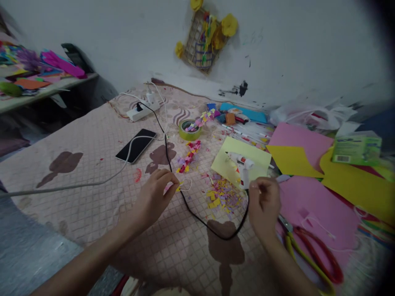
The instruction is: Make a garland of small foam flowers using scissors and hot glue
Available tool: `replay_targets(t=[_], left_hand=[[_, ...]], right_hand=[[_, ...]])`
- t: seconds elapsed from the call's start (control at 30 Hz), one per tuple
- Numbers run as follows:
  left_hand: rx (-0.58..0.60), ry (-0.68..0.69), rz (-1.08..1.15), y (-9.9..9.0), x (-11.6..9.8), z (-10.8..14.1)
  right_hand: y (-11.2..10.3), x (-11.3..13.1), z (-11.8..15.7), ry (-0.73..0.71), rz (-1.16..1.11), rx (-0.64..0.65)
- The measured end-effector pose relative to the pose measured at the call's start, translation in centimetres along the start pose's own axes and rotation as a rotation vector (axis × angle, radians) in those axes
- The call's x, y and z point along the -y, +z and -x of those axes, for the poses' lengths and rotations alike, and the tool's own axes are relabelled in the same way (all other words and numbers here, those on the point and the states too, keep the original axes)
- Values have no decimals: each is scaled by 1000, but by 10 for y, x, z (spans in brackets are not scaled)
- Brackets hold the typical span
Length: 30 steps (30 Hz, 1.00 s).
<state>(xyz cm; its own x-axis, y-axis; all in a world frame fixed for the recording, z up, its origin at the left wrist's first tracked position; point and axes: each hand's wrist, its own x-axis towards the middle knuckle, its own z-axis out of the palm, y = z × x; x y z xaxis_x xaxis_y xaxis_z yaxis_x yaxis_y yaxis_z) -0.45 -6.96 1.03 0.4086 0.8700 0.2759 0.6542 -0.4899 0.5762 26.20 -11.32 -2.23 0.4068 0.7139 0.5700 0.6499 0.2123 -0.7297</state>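
Observation:
My left hand (159, 193) is closed in a pinch on a small yellow and pink paper piece (178, 188). A thin white string loop (187, 185) shows beside those fingertips. My right hand (264, 201) is also pinched, near the handle of a white glue gun (243, 166); what its fingers hold, if anything, is too small to make out. The glue gun lies on a pale yellow sheet (222, 158). Colourful paper scraps (224, 195) are heaped between the hands. Beyond them lies a strip of pink, red and yellow paper bits (189, 156).
A black cord (197, 218) loops between my hands towards a white power strip (142, 110). A phone (136, 146) and green tape roll (189, 130) lie farther back. Scissors (308, 250) with red and yellow handles rest at right, by pink paper (321, 209) and a green box (357, 149).

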Motion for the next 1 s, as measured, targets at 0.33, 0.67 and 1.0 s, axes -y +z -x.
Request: replay_targets(t=[0.33,0.67,1.0], left_hand=[[-25,26,-83,4,13,0],[-18,19,-83,7,14,-5],[-2,19,-78,8,17,-9]], right_hand=[[57,41,3,-171,51,843],[97,47,2,-171,389,859],[90,33,-1,-85,212,826]])
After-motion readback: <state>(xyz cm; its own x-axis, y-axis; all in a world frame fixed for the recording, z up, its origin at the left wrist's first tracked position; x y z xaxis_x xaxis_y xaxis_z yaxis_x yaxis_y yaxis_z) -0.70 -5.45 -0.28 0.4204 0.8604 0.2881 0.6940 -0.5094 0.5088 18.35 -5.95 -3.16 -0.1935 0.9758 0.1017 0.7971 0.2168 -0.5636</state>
